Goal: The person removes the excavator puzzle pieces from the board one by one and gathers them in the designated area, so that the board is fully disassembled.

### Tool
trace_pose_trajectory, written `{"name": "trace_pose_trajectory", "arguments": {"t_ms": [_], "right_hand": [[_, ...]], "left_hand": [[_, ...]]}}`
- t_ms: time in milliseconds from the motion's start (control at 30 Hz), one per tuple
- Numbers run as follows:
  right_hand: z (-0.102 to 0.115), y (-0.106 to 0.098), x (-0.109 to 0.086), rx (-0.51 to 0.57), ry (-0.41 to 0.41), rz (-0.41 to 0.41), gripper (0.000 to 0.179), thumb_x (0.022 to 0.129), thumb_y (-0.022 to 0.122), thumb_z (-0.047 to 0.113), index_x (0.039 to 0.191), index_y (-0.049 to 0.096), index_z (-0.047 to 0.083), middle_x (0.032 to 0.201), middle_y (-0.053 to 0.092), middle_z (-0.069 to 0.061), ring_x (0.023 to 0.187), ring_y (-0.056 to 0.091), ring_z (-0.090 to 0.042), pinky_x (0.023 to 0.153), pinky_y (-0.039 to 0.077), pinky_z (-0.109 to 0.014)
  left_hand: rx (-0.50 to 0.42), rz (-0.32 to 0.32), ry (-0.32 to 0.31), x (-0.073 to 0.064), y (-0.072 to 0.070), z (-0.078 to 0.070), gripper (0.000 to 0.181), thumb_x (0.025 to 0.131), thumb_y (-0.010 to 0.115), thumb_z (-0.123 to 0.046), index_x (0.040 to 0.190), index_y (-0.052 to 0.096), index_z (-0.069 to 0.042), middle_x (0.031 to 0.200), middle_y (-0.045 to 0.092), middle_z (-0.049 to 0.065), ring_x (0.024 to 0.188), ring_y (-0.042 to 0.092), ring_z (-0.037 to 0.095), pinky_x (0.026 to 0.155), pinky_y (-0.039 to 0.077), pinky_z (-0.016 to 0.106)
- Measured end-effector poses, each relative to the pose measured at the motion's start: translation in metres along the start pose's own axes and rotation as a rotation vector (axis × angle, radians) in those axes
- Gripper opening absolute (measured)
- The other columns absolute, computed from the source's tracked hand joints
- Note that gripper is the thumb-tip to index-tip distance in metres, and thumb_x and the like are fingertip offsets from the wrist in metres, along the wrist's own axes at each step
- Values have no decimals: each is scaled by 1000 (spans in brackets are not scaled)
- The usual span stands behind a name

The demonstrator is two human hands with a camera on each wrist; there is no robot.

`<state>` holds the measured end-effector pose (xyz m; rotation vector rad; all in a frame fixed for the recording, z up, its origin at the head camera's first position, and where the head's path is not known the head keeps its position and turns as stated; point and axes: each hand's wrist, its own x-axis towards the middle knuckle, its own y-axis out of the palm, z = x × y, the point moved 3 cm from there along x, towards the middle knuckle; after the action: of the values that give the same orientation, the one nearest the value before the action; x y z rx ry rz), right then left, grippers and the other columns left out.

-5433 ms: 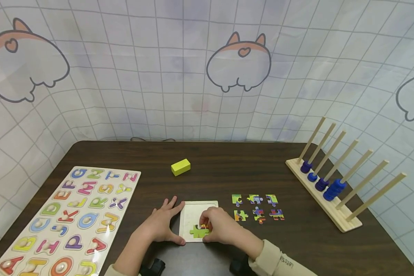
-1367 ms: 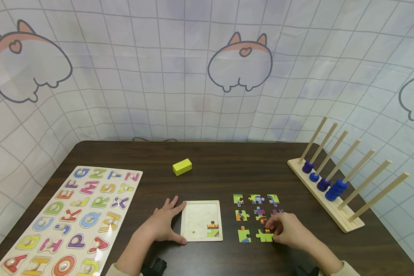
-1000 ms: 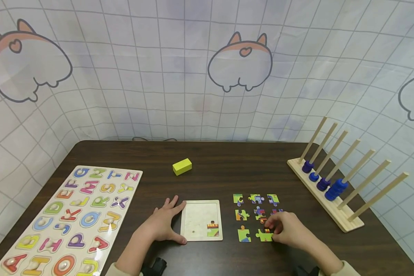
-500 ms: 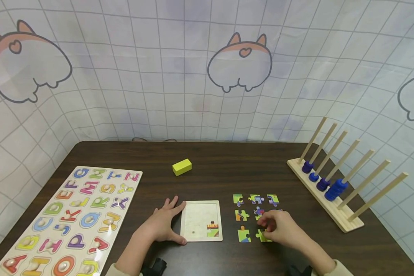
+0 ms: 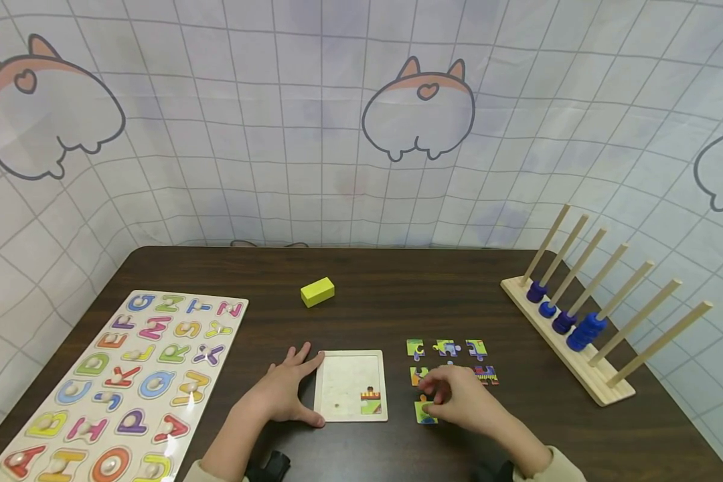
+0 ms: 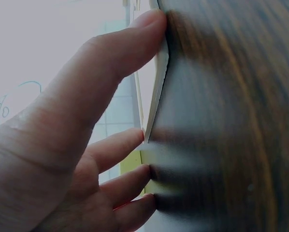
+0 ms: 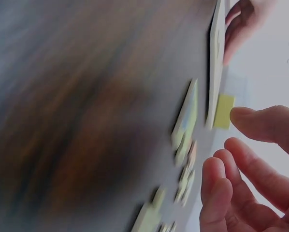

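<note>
My left hand [image 5: 286, 388] lies spread at the left side of a small square wooden puzzle tray [image 5: 343, 378]. Its thumb touches the tray's near corner and the index finger its far corner; in the left wrist view the thumb [image 6: 130, 41] lies against the tray edge. One puzzle piece [image 5: 370, 404] sits in the tray's lower right corner. Above the loose pieces hovers my right hand [image 5: 464, 396], its thumb and fingers bent but apart, holding nothing in the right wrist view. Just by its fingertips lies a green puzzle piece [image 5: 425, 413]; the hand hides others.
More loose pieces, such as a purple one [image 5: 447, 347] and a striped one [image 5: 485, 375], lie behind the right hand. A letter board [image 5: 129, 381] is at left, a yellow block [image 5: 317, 292] behind the tray, a peg stand [image 5: 569, 341] with blue rings at right.
One puzzle piece has come to lie in the tray corner, and two more now form the near row on the table. The right hand has since moved left over that row; the left hand stays put.
</note>
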<state>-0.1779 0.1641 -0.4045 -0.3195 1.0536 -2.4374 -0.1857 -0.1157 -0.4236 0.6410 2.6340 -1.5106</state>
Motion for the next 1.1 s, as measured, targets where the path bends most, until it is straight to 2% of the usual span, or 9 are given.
{"name": "trace_pose_trajectory", "arguments": {"t_ms": [433,633,1100], "right_hand": [[26,19,25,9,-44,25,22,69,77,4,89,68,2,74,58,1,59,53,-8,54,45,-19],[33,28,35,25,-82,38,25,67,76,2,90,67,-1,73,58,-1,58,52,-6,53,44,-19],[39,42,48,17,-58,103,29,64,79,2,91,68,-2,72,56,-2,54,47,-4,51,42,-19]], "left_hand": [[1,5,-5,1,0,1,101,54,86,-42,139,41,-11,148,24,17,134,17,41,99,18,64],[6,8,-1,1,0,0,101,54,86,-42,139,41,-11,147,24,18,134,17,41,99,19,64],[-12,12,-7,2,-2,0,98,52,87,-41,136,45,-10,146,26,20,133,17,43,98,20,65]]}}
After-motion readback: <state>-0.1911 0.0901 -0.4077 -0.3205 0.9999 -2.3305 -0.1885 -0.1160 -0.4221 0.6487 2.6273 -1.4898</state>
